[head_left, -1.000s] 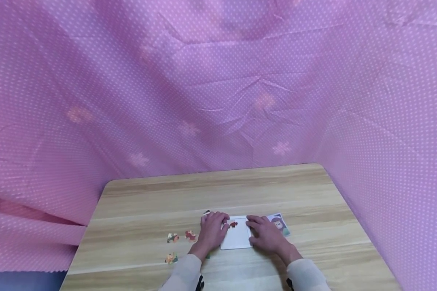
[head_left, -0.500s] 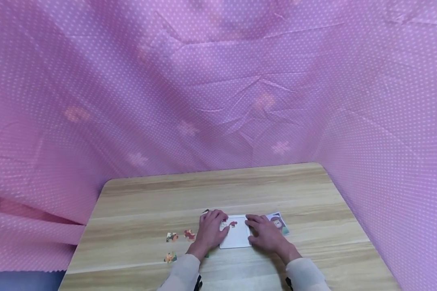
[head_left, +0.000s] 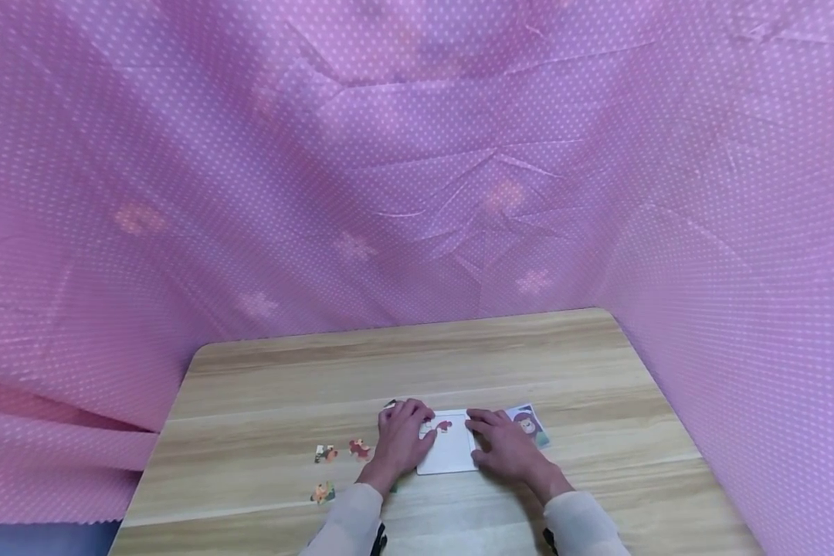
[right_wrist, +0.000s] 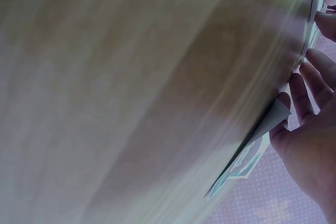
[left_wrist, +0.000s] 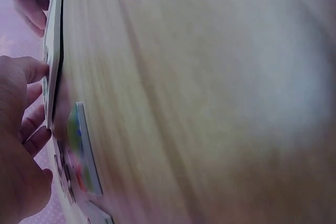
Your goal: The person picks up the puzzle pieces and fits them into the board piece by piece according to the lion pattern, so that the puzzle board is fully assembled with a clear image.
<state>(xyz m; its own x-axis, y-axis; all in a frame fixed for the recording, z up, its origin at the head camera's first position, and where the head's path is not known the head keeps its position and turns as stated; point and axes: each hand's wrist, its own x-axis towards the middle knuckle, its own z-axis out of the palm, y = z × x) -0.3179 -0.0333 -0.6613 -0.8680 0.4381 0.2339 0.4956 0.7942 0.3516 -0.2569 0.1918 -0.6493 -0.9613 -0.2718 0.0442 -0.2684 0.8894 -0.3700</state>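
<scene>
Both hands rest at a white puzzle tray point(head_left: 452, 457) on the table in the head view. My left hand point(head_left: 401, 439) lies over its left side; thumb and fingertips touch the tray and cover part of the upper left corner. Red-brown puzzle pieces point(head_left: 444, 426) lie at the tray's upper left, partly hidden by that hand. My right hand point(head_left: 507, 446) rests its fingertips along the right edge. In the left wrist view, the left thumb touches the near rim of the tray point(left_wrist: 55, 51). The right wrist view shows the right fingers beside the tray's edge.
A lion picture card point(head_left: 528, 425) lies under and beyond the right hand; one corner lifts in the right wrist view. Loose puzzle pieces lie left: a dark-and-orange one point(head_left: 325, 453), a red one point(head_left: 359, 449) and a yellow one point(head_left: 323, 492). Pink dotted cloth point(head_left: 417, 193) surrounds the wooden table point(head_left: 285, 386).
The left fingers have shifted slightly, and more of the pieces at the tray's upper left shows than one second ago. The right hand stays at the tray's right edge.
</scene>
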